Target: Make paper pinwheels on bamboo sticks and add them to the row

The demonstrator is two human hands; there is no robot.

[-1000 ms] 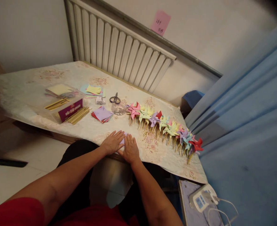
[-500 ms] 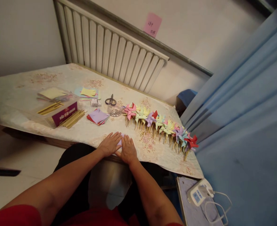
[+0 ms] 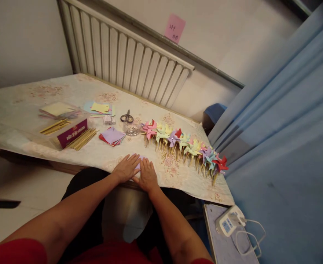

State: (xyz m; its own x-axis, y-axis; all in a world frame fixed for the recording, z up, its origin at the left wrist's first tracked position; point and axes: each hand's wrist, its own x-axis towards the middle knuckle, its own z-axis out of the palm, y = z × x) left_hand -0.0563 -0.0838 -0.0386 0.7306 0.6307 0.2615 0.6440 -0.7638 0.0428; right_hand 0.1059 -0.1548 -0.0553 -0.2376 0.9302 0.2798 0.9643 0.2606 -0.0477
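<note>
The table (image 3: 26,110) carries a row of finished pinwheels (image 3: 183,143) to my right and a stack of paper squares (image 3: 112,135) ahead. My left hand (image 3: 126,168) and right hand (image 3: 147,176) remain flat, fingers extended, pressing a lilac paper square (image 3: 139,164) at the near edge. Only the view has shifted; the fold is still being creased.

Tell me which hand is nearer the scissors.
Left. The left hand lies flat almost straight below the scissors; the right hand lies beside it, farther right and nearer the table's edge.
</note>
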